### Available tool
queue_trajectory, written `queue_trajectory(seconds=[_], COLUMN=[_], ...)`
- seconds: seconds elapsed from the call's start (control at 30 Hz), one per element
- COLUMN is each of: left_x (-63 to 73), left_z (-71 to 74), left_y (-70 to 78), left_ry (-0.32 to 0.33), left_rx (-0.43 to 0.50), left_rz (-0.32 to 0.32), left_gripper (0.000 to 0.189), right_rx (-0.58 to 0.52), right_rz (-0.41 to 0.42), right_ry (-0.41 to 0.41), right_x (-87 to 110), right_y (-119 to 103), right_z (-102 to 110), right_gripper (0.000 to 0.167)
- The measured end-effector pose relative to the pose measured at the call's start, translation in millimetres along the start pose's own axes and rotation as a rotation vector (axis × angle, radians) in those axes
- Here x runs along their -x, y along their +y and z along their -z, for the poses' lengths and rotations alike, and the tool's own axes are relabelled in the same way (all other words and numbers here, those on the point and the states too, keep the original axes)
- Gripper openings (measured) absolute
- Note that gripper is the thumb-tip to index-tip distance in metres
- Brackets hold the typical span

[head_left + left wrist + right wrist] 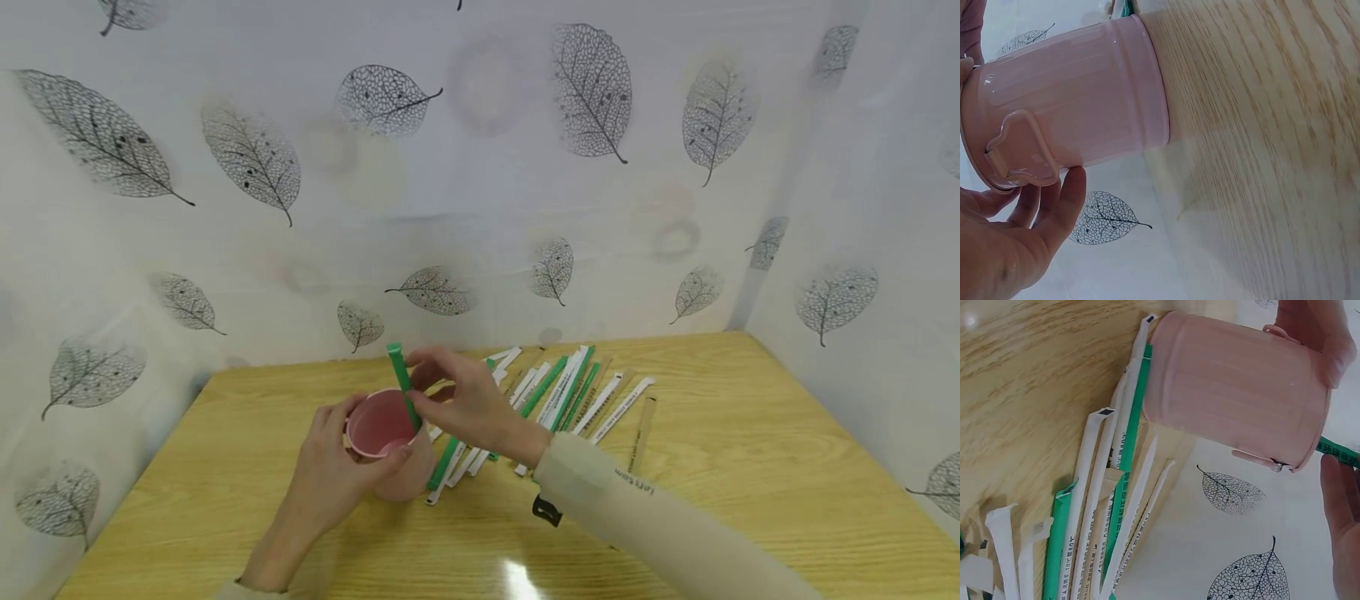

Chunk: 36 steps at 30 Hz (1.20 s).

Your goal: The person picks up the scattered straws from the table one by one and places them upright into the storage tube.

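The left hand [330, 458] curls round the left and near sides of a pink cup [405, 482], its thumb lying over the near rim. The cup stands mouth up on a wooden table [225, 483], left of the middle, and carries a bent wire handle [1040, 147] on its outer wall. The right hand [476, 408], on the cup's right, pinches a slim green packet [400, 371] between thumb and fingers. That packet stands nearly upright, leaning a little left at its top; its lower end is inside the mouth, against or close to the right wall, though how deep it reaches is hard to tell.

To the right of the cup, partly behind the right forearm, lies a loose heap of slim packets [562, 387], white, green and brown, many with printing along them. Most slant from near left to far right, and the leftmost ends lie just beside the cup's base. One brown packet [642, 433] lies at the heap's right edge. A light sleeve [637, 500] with small dark lettering covers the right forearm. Beyond the table hangs a pale backdrop [480, 192] printed with dark, net-veined leaves.
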<state>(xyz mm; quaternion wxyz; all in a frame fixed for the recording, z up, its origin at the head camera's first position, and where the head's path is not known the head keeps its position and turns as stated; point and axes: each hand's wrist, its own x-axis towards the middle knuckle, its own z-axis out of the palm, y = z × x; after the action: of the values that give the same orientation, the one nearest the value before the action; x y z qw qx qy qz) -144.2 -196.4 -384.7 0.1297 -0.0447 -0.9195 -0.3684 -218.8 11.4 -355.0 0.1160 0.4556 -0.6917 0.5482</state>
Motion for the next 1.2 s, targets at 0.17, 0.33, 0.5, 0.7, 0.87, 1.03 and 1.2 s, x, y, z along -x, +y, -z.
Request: queue_trajectory(seconds=[0.17, 0.33, 0.5, 0.7, 0.87, 1.03, 1.2], left_x=[-0.1, 0.8, 0.7, -0.1, -0.3, -0.9, -0.8], left_z=[0.0, -0.5, -1.9, -2.3, -2.2, -2.5, -2.8], left_y=[-0.1, -1.2, -2.0, -2.4, -2.6, -2.7, -3.7], left_ry=[-0.001, 0.016, 0.018, 0.021, 0.016, 0.018, 0.021], left_rx=[0.005, -0.004, -0.004, 0.008, 0.022, 0.031, 0.027], left_rz=[0.004, -0.005, -0.001, -0.008, -0.01, -0.016, -0.022], left_gripper=[0.089, 0.088, 0.088, 0.088, 0.089, 0.089, 0.088], right_rx=[0.028, 0.101, 0.204, 0.316, 0.505, 0.631, 0.696], right_rz=[0.006, 0.019, 0.018, -0.109, -0.249, -0.323, -0.31], right_ry=[0.015, 0.032, -0.012, -0.229, -0.485, -0.656, -0.76], right_x=[1.4, 3.0, 12.3, 37.4, 69.2, 102.7, 130.7], right_y=[-0.7, -0.7, -1.2, 0.1, 7.3, 10.3, 5.7], right_z=[0.7, 9.2, 39.0, 96.8, 147.7, 177.6, 181.8], right_gripper=[0.038, 0.038, 0.036, 0.028, 0.028, 0.028, 0.033])
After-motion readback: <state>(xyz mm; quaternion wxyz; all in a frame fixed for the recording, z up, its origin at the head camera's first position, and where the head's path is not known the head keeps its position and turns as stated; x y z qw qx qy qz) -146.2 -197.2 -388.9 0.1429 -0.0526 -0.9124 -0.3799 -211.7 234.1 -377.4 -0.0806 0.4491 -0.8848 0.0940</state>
